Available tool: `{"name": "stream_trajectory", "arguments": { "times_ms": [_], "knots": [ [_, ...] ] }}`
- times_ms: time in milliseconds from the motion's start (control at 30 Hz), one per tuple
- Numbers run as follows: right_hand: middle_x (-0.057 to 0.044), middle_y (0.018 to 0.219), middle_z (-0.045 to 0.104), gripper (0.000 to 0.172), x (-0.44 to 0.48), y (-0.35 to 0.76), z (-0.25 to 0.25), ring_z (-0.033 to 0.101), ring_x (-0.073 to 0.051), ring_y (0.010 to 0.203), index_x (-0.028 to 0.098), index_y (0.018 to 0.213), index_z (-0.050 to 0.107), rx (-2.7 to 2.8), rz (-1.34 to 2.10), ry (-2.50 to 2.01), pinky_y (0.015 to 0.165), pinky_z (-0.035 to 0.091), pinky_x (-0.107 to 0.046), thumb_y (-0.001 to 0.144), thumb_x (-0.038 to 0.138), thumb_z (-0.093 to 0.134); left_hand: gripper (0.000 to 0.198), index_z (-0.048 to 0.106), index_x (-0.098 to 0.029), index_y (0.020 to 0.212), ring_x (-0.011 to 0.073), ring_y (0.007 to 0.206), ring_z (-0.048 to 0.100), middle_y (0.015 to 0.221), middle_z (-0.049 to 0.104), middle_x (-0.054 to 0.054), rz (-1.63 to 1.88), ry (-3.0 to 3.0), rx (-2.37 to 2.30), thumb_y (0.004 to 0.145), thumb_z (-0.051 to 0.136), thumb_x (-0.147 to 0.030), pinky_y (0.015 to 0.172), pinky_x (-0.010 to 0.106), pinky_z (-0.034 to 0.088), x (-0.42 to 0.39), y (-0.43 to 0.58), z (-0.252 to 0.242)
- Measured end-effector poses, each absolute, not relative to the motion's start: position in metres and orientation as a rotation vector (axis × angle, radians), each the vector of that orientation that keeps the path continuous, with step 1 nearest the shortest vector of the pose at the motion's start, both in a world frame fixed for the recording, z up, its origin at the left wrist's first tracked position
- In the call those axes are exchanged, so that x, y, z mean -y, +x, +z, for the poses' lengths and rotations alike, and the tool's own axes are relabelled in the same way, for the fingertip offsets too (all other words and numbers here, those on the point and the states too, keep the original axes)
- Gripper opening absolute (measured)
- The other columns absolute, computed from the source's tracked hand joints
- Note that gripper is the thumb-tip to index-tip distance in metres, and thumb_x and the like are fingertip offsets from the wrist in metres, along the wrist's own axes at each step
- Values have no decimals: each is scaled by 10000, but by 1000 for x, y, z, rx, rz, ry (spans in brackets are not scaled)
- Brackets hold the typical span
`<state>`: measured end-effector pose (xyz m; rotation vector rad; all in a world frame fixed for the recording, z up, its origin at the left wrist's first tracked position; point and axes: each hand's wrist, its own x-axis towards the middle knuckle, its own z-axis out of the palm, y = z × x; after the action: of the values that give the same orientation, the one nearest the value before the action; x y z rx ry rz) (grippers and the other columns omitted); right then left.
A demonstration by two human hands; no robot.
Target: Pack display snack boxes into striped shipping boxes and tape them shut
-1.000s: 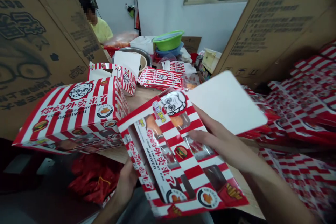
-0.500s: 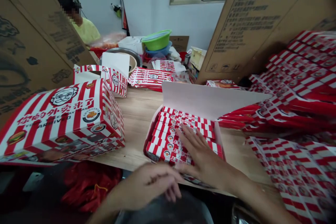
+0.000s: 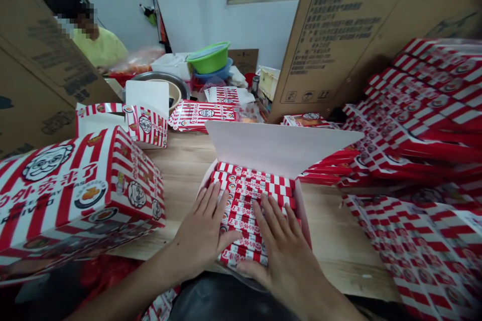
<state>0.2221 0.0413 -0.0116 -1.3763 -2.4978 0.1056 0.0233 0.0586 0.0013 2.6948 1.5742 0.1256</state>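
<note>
An open red-and-white striped box (image 3: pixel 259 185) lies on the wooden table (image 3: pixel 188 175) at the front edge, its white lid flap (image 3: pixel 278 148) standing up at the back. My left hand (image 3: pixel 203 233) lies flat on the box's left side, fingers spread. My right hand (image 3: pixel 278 246) lies flat on its near right part, fingers stretched out. Both palms rest on the striped surface and hold nothing.
A closed striped box (image 3: pixel 75 185) sits at the left, an opened one (image 3: pixel 124 115) behind it. Stacks of flat striped cartons (image 3: pixel 414 125) fill the right. Large cardboard cartons (image 3: pixel 350 25) flank both sides. Bowls (image 3: pixel 209 57) stand at the back, near a person in a yellow shirt (image 3: pixel 100 47).
A second ago I held the box tilted in the air. It now lies on the table, and my left hand has come up from below the edge to lie flat on it beside the right.
</note>
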Motion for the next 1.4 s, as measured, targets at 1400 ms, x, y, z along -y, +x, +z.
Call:
{"name": "stream_trajectory", "arguments": {
  "times_ms": [1400],
  "knots": [
    [-58,1336,426,571,-5,286,-55,434,-234,1185,274,1304,375,1302,1199,-1270,994,357,-417,784,362,595,645,413,-269,1275,310,1118,479,1255,486,99,161,1920,-1321,699,599,-490,951,478,354,-95,59,81]
  ]
}}
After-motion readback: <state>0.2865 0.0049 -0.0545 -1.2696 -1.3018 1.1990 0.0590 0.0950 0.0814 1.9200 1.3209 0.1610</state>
